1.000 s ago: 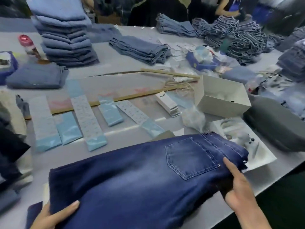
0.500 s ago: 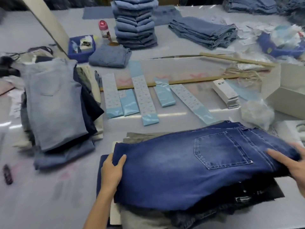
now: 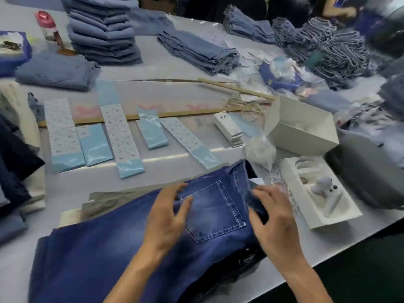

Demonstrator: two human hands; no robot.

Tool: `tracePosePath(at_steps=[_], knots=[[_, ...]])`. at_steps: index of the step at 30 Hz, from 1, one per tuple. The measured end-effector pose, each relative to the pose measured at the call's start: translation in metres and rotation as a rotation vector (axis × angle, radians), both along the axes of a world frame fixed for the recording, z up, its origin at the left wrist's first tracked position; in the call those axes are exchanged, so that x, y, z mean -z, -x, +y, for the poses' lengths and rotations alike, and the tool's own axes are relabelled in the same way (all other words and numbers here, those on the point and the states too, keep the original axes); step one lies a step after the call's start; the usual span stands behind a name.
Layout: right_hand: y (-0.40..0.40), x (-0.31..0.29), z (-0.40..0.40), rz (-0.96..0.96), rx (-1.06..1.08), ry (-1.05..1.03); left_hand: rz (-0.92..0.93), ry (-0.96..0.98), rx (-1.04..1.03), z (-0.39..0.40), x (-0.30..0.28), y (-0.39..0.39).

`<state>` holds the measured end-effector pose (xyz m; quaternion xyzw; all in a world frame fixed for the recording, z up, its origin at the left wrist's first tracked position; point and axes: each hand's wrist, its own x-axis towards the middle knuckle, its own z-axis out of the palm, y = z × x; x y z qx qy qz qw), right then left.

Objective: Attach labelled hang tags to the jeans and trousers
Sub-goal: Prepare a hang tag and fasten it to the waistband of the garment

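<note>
A pair of dark blue jeans (image 3: pixel 122 248) lies folded on the near part of the grey tabletop (image 3: pixel 175 71), back pocket (image 3: pixel 213 212) facing up, on top of a small stack of other garments whose khaki and dark edges show from beneath it. The left hand (image 3: pixel 168 217) rests on the jeans just left of the pocket, fingers spread and relaxed, holding nothing. The right hand (image 3: pixel 275 224) is at the waistband just right of the pocket, its grip closed on a fold of the denim, thumb and fingers curled round it. Just right of the jeans sits a white tray (image 3: pixel 341 217) holding a small white tool too blurred to identify. Beyond the jeans, several long label strips (image 3: pixel 119 132) on pale blue backing lie side by side, and to their right a short stack of white hang tags (image 3: pixel 229 130) sits beside an open white box (image 3: pixel 306 125). Behind the strips a wooden slat (image 3: pixel 185 113) crosses the tabletop. Farthest from the jeans stand a tall stack of folded light jeans (image 3: pixel 102 29), a pink-capped bottle (image 3: pixel 47 25) and more denim piles.
</note>
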<state>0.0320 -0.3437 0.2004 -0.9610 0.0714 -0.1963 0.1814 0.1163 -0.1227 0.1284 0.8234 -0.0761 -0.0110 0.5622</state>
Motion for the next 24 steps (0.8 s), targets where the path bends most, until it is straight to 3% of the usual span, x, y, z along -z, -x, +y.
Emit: tracePosePath(at_steps=[2, 3, 6, 12, 18, 24], knots=[[0.005, 0.000, 0.024, 0.052, -0.117, 0.120, 0.085, 0.216, 0.129, -0.038, -0.029, -0.015], [0.009, 0.001, 0.032, 0.080, -0.149, 0.162, 0.065, 0.236, 0.187, -0.050, -0.036, -0.022], [0.021, 0.008, 0.041, 0.095, -0.175, 0.192, -0.129, -0.003, 0.382, -0.064, -0.041, -0.039], [0.029, 0.004, 0.025, -0.046, -0.024, 0.031, -0.094, -0.069, 0.760, -0.070, -0.026, -0.050], [0.031, 0.011, 0.022, -0.151, 0.153, -0.162, -0.026, 0.055, 0.556, -0.080, -0.026, -0.056], [0.025, 0.022, 0.034, -0.123, 0.219, -0.081, -0.021, 0.142, 0.516, -0.078, -0.022, -0.039]])
